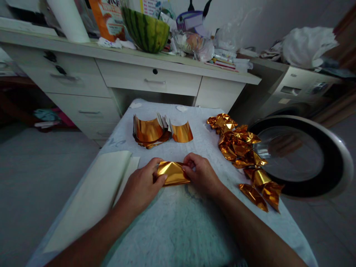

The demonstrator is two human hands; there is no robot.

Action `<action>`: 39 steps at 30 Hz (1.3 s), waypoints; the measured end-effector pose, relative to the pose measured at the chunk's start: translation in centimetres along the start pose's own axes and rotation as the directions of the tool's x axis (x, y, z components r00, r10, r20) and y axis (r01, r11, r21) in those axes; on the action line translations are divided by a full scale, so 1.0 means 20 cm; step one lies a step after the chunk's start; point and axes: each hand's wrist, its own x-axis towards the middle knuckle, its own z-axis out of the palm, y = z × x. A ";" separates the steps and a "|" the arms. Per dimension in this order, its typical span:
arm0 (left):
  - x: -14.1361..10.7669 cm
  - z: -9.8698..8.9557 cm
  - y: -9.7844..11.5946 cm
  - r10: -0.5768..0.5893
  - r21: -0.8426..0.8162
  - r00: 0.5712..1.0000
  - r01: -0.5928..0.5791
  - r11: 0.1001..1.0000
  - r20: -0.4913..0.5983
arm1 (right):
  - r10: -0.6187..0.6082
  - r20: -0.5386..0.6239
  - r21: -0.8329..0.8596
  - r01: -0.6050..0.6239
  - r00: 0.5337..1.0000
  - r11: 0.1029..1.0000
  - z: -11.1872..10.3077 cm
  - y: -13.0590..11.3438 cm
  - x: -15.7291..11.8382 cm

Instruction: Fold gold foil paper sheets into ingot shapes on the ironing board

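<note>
Between my two hands is a folded sheet of gold foil paper (174, 173), just above or on the cloth. My left hand (147, 181) grips its left end, with the thumb on the near face and the fingers behind. At the right end my right hand (201, 172) pinches the foil between thumb and curled fingers. Beyond my hands stands a stack of curled gold foil sheets (150, 131), and a single curled sheet (182, 132) lies to its right. On the right is a heap of folded gold foil pieces (236, 142).
A pale patterned cloth covers the table (172, 230). White paper sheets (91, 200) lie along its left side. Behind is a white counter (172, 61) with drawers, a cut watermelon (146, 29) and bags on top. An open washing machine door (300, 155) stands by the right edge.
</note>
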 end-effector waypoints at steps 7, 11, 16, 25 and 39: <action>0.03 0.06 -0.07 0.177 0.325 0.960 -0.100 0.941 -0.217 | -0.097 -0.076 -0.287 0.071 0.992 0.955 0.04 0.03 0.01; 0.02 0.06 -0.06 0.156 0.378 0.968 -0.073 0.923 -0.196 | -0.057 -0.063 -0.347 0.032 0.996 0.937 0.05 0.03 0.01; 0.02 0.05 -0.03 0.109 0.366 0.981 -0.044 0.930 -0.159 | -0.039 -0.024 -0.325 0.029 0.999 0.945 0.04 0.01 0.02; 0.03 0.03 -0.01 0.047 0.311 0.990 -0.002 0.950 -0.137 | -0.069 0.014 -0.320 0.070 0.998 0.945 0.04 0.01 0.02; 0.06 0.03 -0.04 -0.030 -0.261 0.982 -0.019 0.965 -0.185 | -0.204 0.031 -0.063 0.206 0.978 0.977 -0.02 -0.03 0.01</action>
